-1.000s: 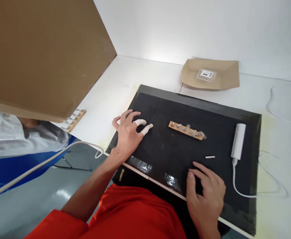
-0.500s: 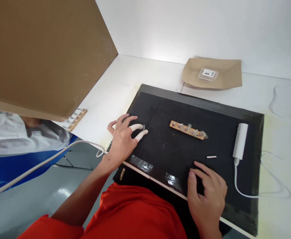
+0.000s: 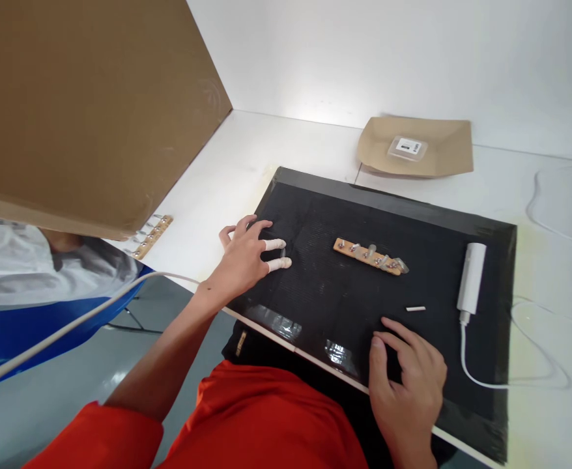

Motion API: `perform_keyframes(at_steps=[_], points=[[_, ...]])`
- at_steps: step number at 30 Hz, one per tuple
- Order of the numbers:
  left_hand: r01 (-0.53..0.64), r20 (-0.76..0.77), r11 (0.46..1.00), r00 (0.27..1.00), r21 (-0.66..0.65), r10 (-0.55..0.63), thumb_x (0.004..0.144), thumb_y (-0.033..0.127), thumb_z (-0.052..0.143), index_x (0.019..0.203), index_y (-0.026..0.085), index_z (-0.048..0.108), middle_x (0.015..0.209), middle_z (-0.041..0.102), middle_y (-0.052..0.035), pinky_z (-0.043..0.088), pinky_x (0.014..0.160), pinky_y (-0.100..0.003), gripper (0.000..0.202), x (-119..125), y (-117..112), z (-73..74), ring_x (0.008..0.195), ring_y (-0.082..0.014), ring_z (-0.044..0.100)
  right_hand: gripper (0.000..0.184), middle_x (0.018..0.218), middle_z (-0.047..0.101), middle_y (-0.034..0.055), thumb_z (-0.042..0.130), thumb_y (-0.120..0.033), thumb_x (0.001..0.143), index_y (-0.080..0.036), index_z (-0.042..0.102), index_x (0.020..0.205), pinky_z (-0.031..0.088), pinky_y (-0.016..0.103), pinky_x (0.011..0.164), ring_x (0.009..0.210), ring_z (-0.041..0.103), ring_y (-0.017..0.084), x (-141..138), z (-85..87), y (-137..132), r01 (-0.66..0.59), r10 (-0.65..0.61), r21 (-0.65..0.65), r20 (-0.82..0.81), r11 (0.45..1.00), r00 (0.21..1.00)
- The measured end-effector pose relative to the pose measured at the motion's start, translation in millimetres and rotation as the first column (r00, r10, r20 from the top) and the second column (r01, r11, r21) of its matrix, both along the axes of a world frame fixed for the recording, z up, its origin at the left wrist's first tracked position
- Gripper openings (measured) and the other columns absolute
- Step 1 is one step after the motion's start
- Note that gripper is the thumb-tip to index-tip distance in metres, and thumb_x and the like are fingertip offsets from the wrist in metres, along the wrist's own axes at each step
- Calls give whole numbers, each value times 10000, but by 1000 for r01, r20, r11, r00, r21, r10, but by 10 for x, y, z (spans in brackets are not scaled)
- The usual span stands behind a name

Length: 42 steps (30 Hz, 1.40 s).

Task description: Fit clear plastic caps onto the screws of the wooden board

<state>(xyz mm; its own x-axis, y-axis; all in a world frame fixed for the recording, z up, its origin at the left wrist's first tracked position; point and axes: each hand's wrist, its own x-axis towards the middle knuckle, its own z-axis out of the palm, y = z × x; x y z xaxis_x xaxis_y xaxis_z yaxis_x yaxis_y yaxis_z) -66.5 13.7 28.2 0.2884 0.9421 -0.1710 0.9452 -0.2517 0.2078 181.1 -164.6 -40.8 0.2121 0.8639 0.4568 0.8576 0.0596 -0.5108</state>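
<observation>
My left hand is at the left part of the black mat, with white finger covers on its thumb and index finger. A small clear tube piece spans the gap between those two fingertips. My right hand rests at the mat's near edge with loosely curved fingers apart, holding nothing. Beyond it lies a short white stick. Mid-mat there is a wooden strip bearing a row of metal screws, with clear tube pieces on several of them.
A white device with a cable lies on the mat's right side. Behind the mat, a brown paper tray holds a labelled clear box. At left stand a brown board, another screw strip and a person's white sleeve.
My left hand has shifted slightly right and turned, its thumb and index finger now lying more level around the clear piece. My right hand stays where it was.
</observation>
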Motion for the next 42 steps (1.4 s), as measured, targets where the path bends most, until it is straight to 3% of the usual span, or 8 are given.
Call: perform_keyframes(at_steps=[4,9,18,24,29,42], points=[[22,31,1000,999,-14,-21,887,505,775,1023,298,812,1507,559,-109,231,1150,-649,251,-30,59,-6,1514,-423,316,100,1070,757,130,608,-237,995,-169,674,963,453,418,946,1008,654,256,5,-5,-7,-4,3,-9,-3,1000,1000],[93,6,995,996,-33,-93,826,488,841,1105,273,780,1541,521,-139,225,1140,-663,357,-25,147,33,1517,-438,289,106,1064,758,125,604,-240,998,-170,674,959,453,413,941,1000,656,251,2,-9,-2,-2,2,-5,3,1000,1000],[71,6,997,997,-24,-70,895,473,777,953,261,816,1528,579,-98,202,1152,-645,223,44,128,27,1538,-405,303,106,1062,759,124,607,-242,995,-169,677,959,455,413,944,1001,656,250,-6,-13,-5,-3,3,-9,0,1000,1000],[44,-6,997,999,64,-44,859,452,819,1240,249,731,1534,572,-124,215,1162,-629,440,23,61,-12,1528,-393,336,104,1066,758,119,603,-243,997,-174,671,959,456,408,941,1001,656,245,-6,-13,16,-5,5,-13,2,1000,1000],[28,-8,999,1000,45,-27,914,510,745,1029,255,793,1498,604,-111,218,1139,-631,284,8,55,-14,1514,-394,350,91,1071,757,120,610,-236,993,-173,672,974,455,412,942,1013,654,247,1,-16,13,-4,4,-7,6,1000,1000],[1,30,1000,1000,-16,-1,822,590,808,848,225,795,1354,639,-122,249,1101,-598,366,52,220,1,1393,-377,443,111,1055,758,124,600,-247,997,-170,671,956,453,416,937,998,652,252,-1,-15,17,-8,8,-3,6,1000,1000]])
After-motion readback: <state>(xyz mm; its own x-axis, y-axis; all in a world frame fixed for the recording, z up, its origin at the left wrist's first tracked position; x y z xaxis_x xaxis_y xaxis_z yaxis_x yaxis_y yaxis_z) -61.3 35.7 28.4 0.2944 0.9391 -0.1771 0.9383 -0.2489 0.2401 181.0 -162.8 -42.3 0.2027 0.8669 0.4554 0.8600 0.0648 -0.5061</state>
